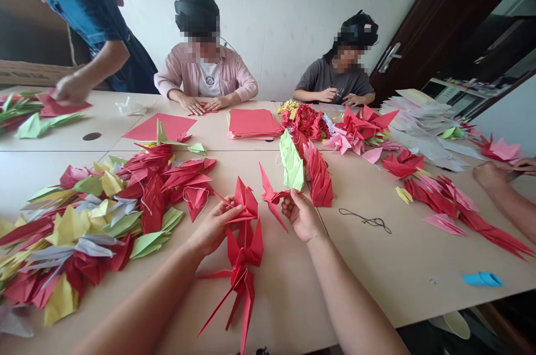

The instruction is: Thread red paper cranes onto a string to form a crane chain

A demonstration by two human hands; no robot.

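In front of me my left hand (218, 222) pinches a red origami crane (245, 202) between thumb and fingers. Just to the right, my right hand (302, 215) grips a second red paper crane (273, 196) by one end, its pointed parts spreading out to the left. Below my left hand, more red folded cranes (244, 249) lie in a line on the table toward me. Whether they are joined to the held crane I cannot tell. Close beyond my right hand rest a light green folded bundle (293, 162) and a red one (320, 179).
A large pile of coloured paper cranes (104, 215) covers the left. Stacked red paper (253, 122) lies ahead, and a black cord (365, 220) and blue roll (482, 279) to the right. Several people work around the table; a co-worker's hands (494, 175) are at the right edge.
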